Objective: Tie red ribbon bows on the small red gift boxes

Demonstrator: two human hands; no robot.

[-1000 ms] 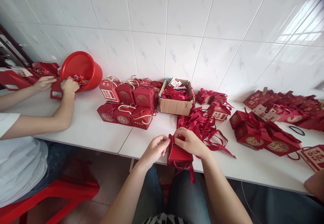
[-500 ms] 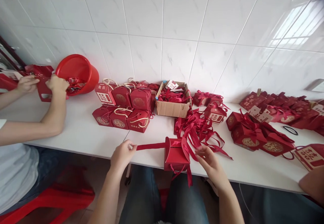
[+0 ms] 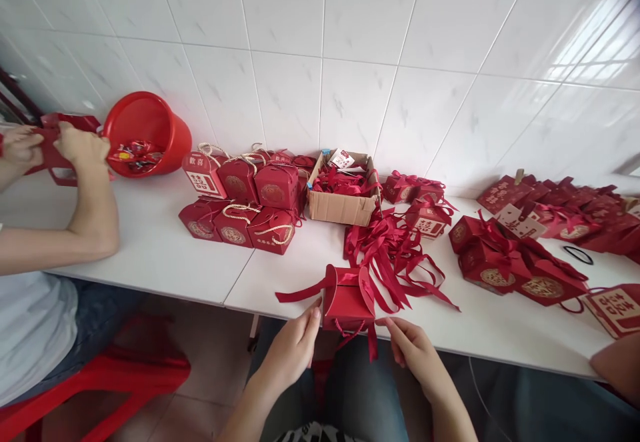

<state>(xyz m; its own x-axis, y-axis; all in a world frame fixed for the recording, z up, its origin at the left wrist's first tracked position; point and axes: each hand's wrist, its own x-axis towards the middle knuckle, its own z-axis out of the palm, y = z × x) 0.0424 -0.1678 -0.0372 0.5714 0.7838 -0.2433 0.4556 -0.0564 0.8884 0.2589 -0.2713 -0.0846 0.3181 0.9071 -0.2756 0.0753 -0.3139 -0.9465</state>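
Note:
A red gift box [image 3: 349,301] with curved top flaps sits at the table's front edge before me. A flat red ribbon [image 3: 303,293] passes through its top, one loose end lying out to the left. A red cord handle [image 3: 350,330] and another ribbon end hang down its front. My left hand [image 3: 294,343] is closed at the box's lower left side, thumb upward. My right hand [image 3: 411,347] meets the lower right corner with its fingertips, the other fingers curled. Behind the box lies a tangled heap of red ribbons [image 3: 383,250].
A cardboard box [image 3: 341,210] of ribbons stands by the wall. Stacked red boxes [image 3: 235,229] with rope handles are left of it; ribbon-tied boxes [image 3: 515,265] fill the right. At far left, a co-worker's hands [image 3: 83,145] handle a red box near a red bucket [image 3: 150,135].
My left hand has let go of the left ribbon end and moved right to the box's side. My right hand has come down from beside the ribbons to the box's lower right corner.

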